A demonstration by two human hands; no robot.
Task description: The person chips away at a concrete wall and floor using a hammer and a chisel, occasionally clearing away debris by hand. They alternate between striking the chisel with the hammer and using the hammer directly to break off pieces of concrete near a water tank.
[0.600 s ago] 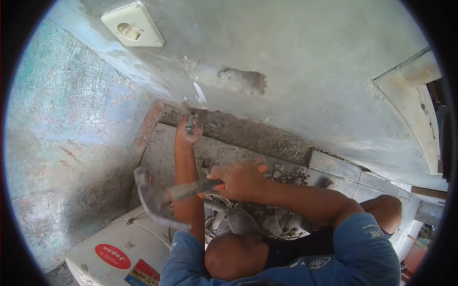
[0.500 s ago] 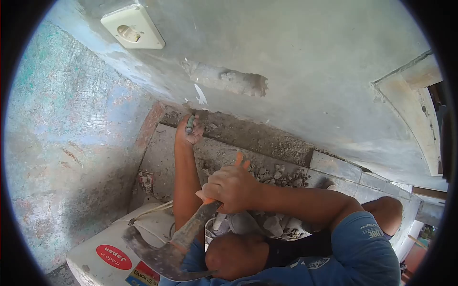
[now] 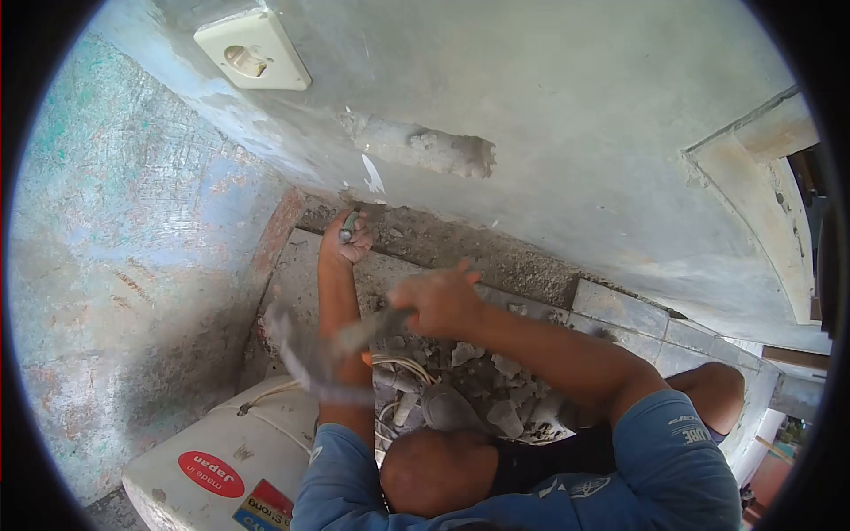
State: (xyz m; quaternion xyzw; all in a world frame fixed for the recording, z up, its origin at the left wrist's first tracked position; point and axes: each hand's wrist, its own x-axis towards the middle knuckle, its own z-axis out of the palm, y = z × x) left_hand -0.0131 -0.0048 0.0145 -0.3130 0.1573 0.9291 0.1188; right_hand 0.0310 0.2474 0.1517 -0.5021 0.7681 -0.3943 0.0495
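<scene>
Nearest, a bent knee (image 3: 438, 469) and a white container (image 3: 266, 442) bound the space below; above them the right hand (image 3: 438, 305) is closed round the handle of a hammer (image 3: 350, 338), whose blurred head crosses the view of the left forearm; rubble (image 3: 505, 416) lies underneath; farther on, the left hand (image 3: 358, 244) curls round a short green tool (image 3: 349, 227), its butt end bare, likely so the fingers are spared; I cannot make out its far end, near the dug strip (image 3: 496, 252) under the grey wall (image 3: 575, 133); that strip's edge and the painted wall (image 3: 133, 221) hem in the left hand; more room opens rightward over the tiles (image 3: 620, 305); the socket (image 3: 252, 53) sits well apart from both hands.
</scene>
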